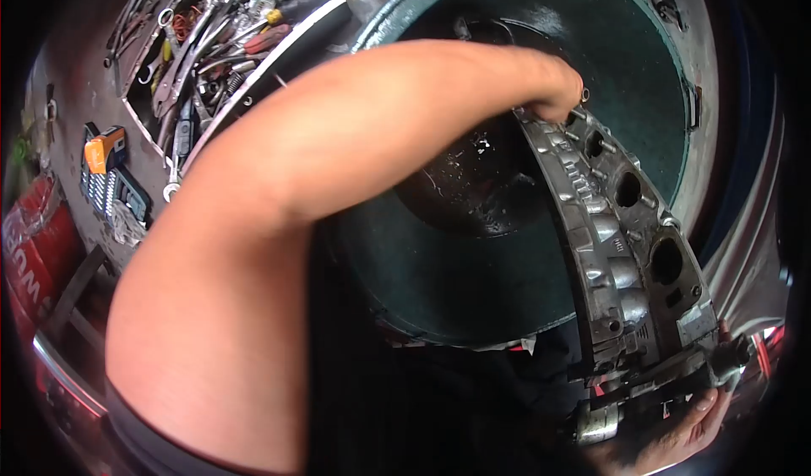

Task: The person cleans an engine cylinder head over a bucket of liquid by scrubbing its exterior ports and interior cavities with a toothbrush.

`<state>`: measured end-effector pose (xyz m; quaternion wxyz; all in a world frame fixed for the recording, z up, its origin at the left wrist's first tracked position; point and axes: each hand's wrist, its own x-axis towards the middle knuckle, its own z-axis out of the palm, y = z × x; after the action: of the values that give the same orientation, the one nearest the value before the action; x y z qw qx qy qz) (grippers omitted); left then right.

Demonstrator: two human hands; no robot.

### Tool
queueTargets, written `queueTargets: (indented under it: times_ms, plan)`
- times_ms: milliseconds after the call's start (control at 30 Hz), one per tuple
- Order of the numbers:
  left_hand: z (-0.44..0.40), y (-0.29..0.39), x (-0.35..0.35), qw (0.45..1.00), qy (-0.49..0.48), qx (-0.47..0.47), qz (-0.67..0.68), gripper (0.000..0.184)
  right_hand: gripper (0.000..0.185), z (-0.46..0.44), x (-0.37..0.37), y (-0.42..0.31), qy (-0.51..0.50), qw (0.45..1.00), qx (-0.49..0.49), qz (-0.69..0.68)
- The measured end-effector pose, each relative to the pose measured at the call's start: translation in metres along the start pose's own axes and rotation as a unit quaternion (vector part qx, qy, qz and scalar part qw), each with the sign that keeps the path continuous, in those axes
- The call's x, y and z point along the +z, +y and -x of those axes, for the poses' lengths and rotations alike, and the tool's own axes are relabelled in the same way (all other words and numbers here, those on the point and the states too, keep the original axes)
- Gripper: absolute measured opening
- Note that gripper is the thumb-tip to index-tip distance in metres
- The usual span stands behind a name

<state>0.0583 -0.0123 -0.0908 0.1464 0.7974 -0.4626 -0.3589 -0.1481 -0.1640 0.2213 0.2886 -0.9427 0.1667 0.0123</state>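
A grey metal engine cylinder head (604, 223) with round ports and studs is held tilted over the right part of a large green round tub (456, 294). My left arm reaches across the view, and my left hand (557, 92) is closed on the far end of the cylinder head; its fingertips are partly hidden. At the near end, lower right, my right hand (701, 425) grips the casting from below, with fingers showing at its edge. Dark, wet-looking glints show inside the tub, behind the casting.
An open tool tray (325, 7) full of spanners, pliers and screwdrivers lies at upper left. Near it are an orange box (105, 149) and a grey bit case (118, 193). A red bag (38, 239) stands at far left. Pale cloth (752, 265) hangs at right.
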Motion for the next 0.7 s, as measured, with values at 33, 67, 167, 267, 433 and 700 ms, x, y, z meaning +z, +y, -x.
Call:
queueTargets:
  times_ms: [33,67,167,267,433,700]
  plan:
    - [0.002,0.003,-0.004,1.000,-0.015,-0.016,-0.007,0.027,0.055,-0.001,-0.001,-0.001,0.000,1.000,-0.001,0.000]
    - [0.007,0.011,-0.005,0.999,-0.036,-0.027,-0.016,0.026,0.055,0.001,0.001,-0.003,-0.001,1.000,0.001,-0.001]
    - [0.002,0.006,0.038,0.981,0.063,-0.131,0.126,0.024,0.055,0.002,-0.002,-0.002,0.001,1.000,-0.003,-0.005]
    - [0.002,0.004,0.040,0.976,0.060,-0.137,0.160,0.022,0.056,-0.002,-0.008,0.000,0.003,1.000,0.001,-0.001]
    - [0.013,0.014,0.027,0.979,0.063,-0.115,0.159,0.021,0.056,0.003,0.011,-0.002,0.000,1.000,0.002,-0.016]
    - [0.012,0.024,0.025,0.987,0.019,-0.117,0.109,0.025,0.056,-0.002,0.004,-0.004,-0.006,1.000,-0.004,-0.012]
